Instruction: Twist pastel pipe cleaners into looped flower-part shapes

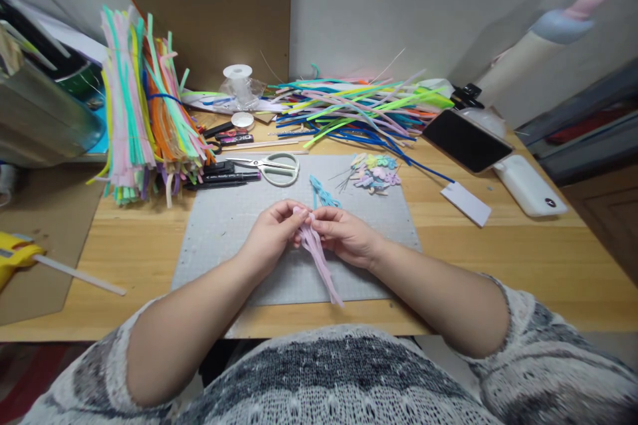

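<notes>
Pale pink pipe cleaners (319, 257) are bunched between my two hands, their lower ends hanging toward the front of the grey cutting mat (209, 239). My left hand (280, 229) pinches the top of the bunch from the left. From the other side, my right hand (343, 234) grips the same top end with thumb and fingers, close against the left. Just beyond my hands lies a blue looped pipe cleaner piece (325, 194). Farther right on the mat is a pile of small pastel shapes with wire stems (376, 172). Scissors (276, 168) rest at the mat's back edge.
Upright pipe cleaner bundles (127, 106) stand at the back left, beside black pens (229, 177). Loose pipe cleaners (363, 109) spread along the wall. A phone (468, 139) and a white case (531, 186) lie at right. A yellow glue gun (17, 254) is at far left.
</notes>
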